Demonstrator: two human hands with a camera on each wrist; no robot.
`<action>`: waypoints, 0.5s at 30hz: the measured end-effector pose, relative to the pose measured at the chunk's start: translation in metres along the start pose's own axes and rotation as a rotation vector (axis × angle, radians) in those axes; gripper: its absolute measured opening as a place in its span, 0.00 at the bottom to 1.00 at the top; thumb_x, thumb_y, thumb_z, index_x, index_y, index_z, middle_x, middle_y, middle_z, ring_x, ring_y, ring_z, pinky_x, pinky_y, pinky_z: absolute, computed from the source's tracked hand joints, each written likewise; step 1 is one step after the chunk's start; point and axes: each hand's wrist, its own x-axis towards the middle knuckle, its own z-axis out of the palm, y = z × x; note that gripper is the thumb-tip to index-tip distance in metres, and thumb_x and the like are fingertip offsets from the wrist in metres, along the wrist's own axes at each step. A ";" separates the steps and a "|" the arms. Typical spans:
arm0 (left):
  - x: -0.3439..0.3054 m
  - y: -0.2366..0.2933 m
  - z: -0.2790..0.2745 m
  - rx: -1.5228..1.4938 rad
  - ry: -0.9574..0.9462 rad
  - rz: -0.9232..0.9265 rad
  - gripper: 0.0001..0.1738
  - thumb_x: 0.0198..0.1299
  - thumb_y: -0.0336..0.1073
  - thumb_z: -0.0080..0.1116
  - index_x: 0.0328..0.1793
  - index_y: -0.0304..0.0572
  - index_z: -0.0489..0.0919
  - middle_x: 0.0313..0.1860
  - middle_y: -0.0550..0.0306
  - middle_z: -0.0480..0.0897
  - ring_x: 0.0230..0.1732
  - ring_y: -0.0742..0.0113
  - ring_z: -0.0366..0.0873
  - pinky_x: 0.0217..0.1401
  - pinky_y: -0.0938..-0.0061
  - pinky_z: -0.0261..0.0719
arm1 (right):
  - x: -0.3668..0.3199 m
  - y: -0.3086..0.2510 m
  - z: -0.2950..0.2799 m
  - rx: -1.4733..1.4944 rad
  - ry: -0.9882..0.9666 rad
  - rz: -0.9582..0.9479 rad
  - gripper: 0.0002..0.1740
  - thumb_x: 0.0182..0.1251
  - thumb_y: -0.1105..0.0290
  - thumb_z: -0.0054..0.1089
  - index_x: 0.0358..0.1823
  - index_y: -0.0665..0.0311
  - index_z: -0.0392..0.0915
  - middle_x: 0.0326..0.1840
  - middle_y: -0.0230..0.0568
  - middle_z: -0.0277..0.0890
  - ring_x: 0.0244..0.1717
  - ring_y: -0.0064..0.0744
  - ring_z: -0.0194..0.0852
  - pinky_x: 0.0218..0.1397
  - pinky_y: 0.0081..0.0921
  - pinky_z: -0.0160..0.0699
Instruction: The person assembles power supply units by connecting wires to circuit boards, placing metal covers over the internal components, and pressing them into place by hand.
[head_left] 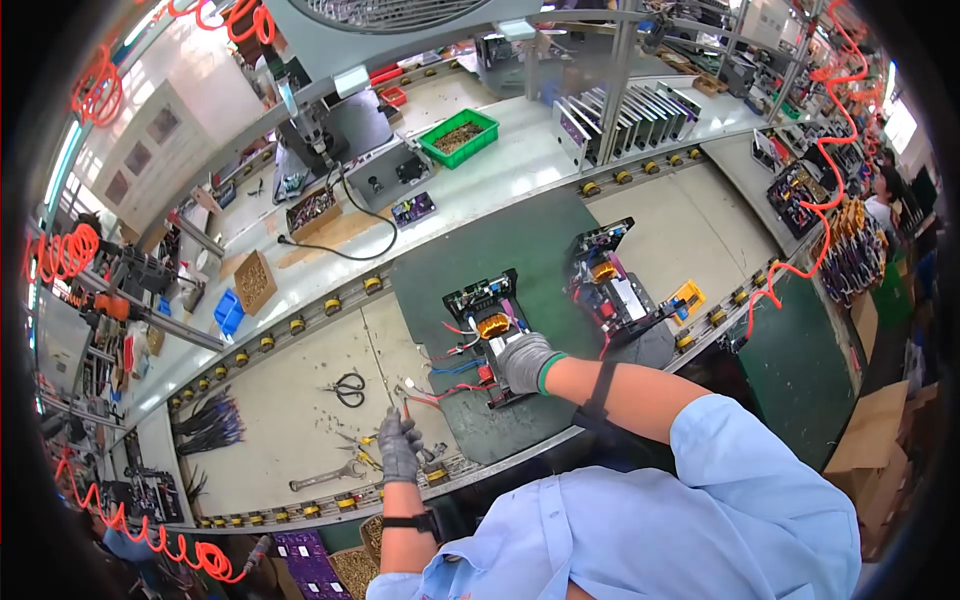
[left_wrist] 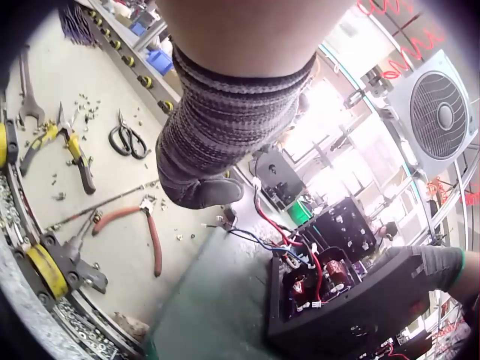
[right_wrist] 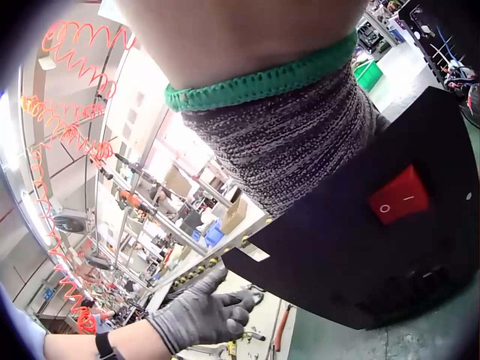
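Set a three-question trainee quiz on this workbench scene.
1. True or false: the scissors lie on the pale bench, off the green mat.
2. Which hand holds the nearer black unit? A left; B right; C both.
3. Fill in: the rocker switch on that unit's panel is ____.
Key: 1 true. 2 B, the right hand. 3 red.

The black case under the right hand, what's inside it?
A copper-wound coil, a circuit board and red wires show inside the black case. The right hand covers its near end.
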 end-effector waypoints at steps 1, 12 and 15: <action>-0.001 -0.002 -0.011 -0.034 0.014 0.024 0.22 0.65 0.59 0.64 0.45 0.50 0.74 0.23 0.63 0.73 0.16 0.72 0.70 0.13 0.77 0.66 | -0.012 0.008 -0.010 0.024 -0.023 0.019 0.16 0.59 0.60 0.64 0.46 0.56 0.89 0.44 0.39 0.88 0.48 0.43 0.87 0.48 0.45 0.82; -0.077 -0.006 0.054 0.289 -0.342 0.198 0.15 0.68 0.44 0.64 0.50 0.42 0.78 0.30 0.57 0.81 0.20 0.72 0.77 0.19 0.77 0.75 | -0.012 0.075 0.053 1.730 0.186 -0.063 0.18 0.59 0.74 0.66 0.53 0.64 0.83 0.38 0.38 0.84 0.38 0.28 0.81 0.48 0.29 0.82; -0.100 0.000 0.075 0.374 -0.417 0.218 0.14 0.70 0.44 0.62 0.50 0.40 0.79 0.29 0.59 0.81 0.21 0.74 0.76 0.22 0.79 0.74 | 0.000 0.103 0.082 1.430 0.358 0.091 0.24 0.55 0.72 0.67 0.56 0.66 0.82 0.47 0.46 0.86 0.46 0.37 0.85 0.55 0.33 0.82</action>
